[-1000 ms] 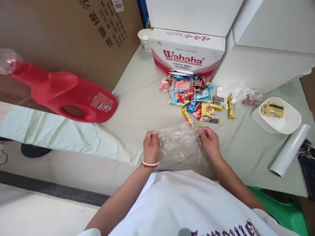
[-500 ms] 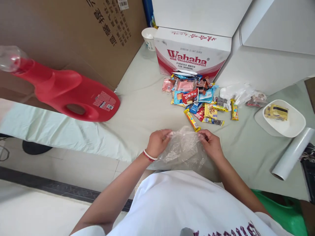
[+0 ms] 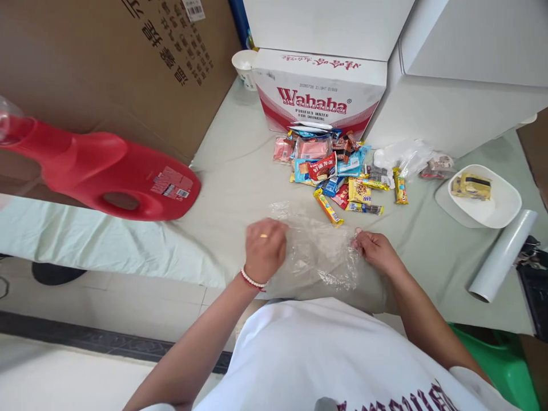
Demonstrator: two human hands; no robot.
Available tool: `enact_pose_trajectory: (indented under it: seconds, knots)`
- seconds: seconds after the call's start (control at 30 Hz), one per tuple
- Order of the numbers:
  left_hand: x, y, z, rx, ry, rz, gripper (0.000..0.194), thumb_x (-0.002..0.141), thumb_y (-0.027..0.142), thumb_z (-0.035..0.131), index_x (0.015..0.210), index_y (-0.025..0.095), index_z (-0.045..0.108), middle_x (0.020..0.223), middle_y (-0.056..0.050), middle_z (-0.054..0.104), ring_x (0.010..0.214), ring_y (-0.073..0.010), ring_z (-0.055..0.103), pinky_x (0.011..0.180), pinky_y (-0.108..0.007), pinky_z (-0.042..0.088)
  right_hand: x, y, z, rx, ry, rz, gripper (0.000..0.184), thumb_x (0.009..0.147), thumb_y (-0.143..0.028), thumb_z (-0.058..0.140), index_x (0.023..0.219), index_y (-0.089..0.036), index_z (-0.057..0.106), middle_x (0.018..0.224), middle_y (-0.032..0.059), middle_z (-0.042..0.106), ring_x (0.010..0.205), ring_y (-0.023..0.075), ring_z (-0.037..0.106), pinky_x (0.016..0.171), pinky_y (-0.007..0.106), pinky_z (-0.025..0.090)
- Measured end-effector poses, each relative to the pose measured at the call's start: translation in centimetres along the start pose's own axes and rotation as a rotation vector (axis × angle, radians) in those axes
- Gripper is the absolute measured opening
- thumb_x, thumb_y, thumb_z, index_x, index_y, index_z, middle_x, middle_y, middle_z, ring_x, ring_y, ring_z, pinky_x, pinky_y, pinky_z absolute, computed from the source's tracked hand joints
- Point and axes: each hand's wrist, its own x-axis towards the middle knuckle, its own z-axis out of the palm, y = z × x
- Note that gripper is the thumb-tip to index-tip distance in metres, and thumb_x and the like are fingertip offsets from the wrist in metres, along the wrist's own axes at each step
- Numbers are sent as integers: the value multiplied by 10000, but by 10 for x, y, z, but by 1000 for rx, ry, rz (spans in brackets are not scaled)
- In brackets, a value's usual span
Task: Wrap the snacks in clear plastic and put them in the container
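A clear plastic bag (image 3: 319, 251) is stretched over the near part of the table, between my two hands. My left hand (image 3: 266, 245), slightly blurred, is closed on the bag's left side, knuckles up. At the right edge, my right hand (image 3: 377, 250) pinches the film between thumb and fingers. Just beyond the bag lies a yellow snack bar (image 3: 328, 208), at the near end of a heap of wrapped snacks. In that heap are a red-wrapped pie (image 3: 322, 168) and a yellow cookie packet (image 3: 359, 191).
A Wahaba-style red and white carton (image 3: 319, 91) stands behind the snacks. At left is a large red jug (image 3: 115, 171) beside a cardboard box (image 3: 107, 68). On the right are a white bowl (image 3: 507, 200) holding a yellow packet, and a roll of film (image 3: 503, 257).
My hands have moved farther apart, spreading the bag wider and flatter. My left hand has turned knuckles up. The whole view has shifted slightly.
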Motion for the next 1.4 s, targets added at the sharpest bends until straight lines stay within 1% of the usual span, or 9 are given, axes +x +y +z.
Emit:
enact_pose_trajectory:
  seconds: [0.13,0.27,0.47,0.67,0.73,0.93,1.07,1.2,1.4]
  knots:
    - [-13,2,13,57,-367,97,384,998,303,472,1335,206,628,1436,-159,615,1430,-300,484,1156,-506,354,-1,-6,-4,-221,180,-79,545,952,-621,442,654,-211,644,551,20,582,542,178,504,541,292,337]
    - [-31,-3,15,154,-485,36,635,1008,472,450,1576,195,391,1679,-190,303,1561,-344,282,1246,-611,147,1,-6,-22,-439,410,-153,376,928,-524,513,724,-227,619,589,8,593,565,176,494,571,292,319]
    - [-48,-2,4,192,-556,21,893,935,686,483,1629,169,260,1697,-229,208,1574,-388,224,1214,-702,-58,-17,-31,-21,-505,689,-389,293,987,-425,507,923,-201,685,812,65,676,736,208,596,700,327,449]
    - [-52,-1,1,184,-581,45,1029,793,819,579,1618,268,305,1717,-226,112,1579,-452,143,1148,-777,-103,-65,-16,26,-814,-1,-903,346,1026,-345,522,1333,-248,649,1409,110,633,1287,277,567,1068,445,486]
    - [-55,-3,-2,163,-587,63,1051,762,834,599,1616,294,309,1722,-202,129,1581,-449,133,1153,-767,-117,-70,10,22,-904,-19,-817,424,1031,-363,508,1425,-229,589,1530,125,535,1385,309,495,1117,498,464]
    - [-61,-8,-6,138,-600,47,1104,723,839,625,1622,291,293,1723,-187,145,1576,-450,149,1163,-750,-128,-74,31,-7,-804,450,-594,388,1024,-367,498,1354,-212,629,1294,174,650,1170,332,600,990,541,534]
    - [-58,-7,-8,149,-640,53,1131,712,845,622,1625,267,288,1719,-194,153,1571,-460,154,1157,-761,-115,-59,-12,19,-802,219,-752,361,996,-258,539,1342,-269,641,1413,123,598,1135,290,589,971,465,532]
    - [-56,-7,-10,177,-668,74,1185,674,866,641,1624,248,295,1712,-206,174,1569,-467,154,1172,-745,-87,-10,-43,34,-785,-9,-686,255,956,-197,545,1100,-261,744,1362,92,648,1076,260,630,878,392,520]
    - [-57,-10,-8,200,-655,85,1249,634,891,654,1626,226,287,1696,-232,205,1558,-474,197,1175,-758,-54,54,-44,-8,-326,210,-379,158,886,-249,579,905,-181,719,839,47,731,727,181,630,711,305,469]
